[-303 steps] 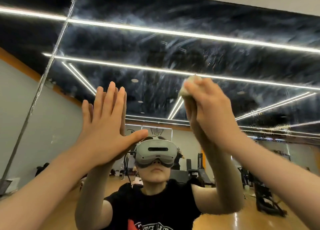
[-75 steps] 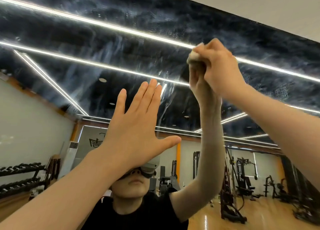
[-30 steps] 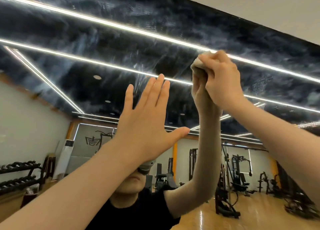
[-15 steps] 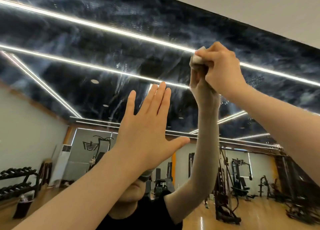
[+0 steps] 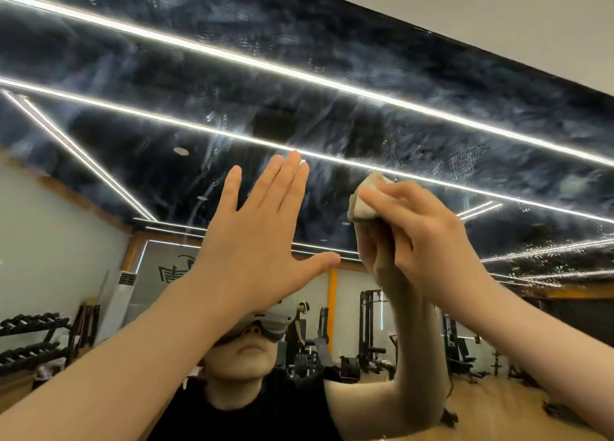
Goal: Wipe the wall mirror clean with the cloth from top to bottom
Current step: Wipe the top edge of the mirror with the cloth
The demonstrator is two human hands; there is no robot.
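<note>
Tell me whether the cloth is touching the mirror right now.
Touching. In the head view the cloth, gripped by the right hand, meets its own reflection on the mirror with no gap between them.

Left hand (image 5: 255,241) flat on the wall mirror (image 5: 332,84), right hand (image 5: 422,241) just to its right — cloth (image 5: 363,204) pressed between fingers and mirror.

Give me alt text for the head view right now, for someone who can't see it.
The right hand grips a small pale cloth against a streaky wall mirror, while the left hand rests flat and open on the glass beside it. The mirror reflects ceiling light strips, gym equipment and the person wearing a headset.
</note>
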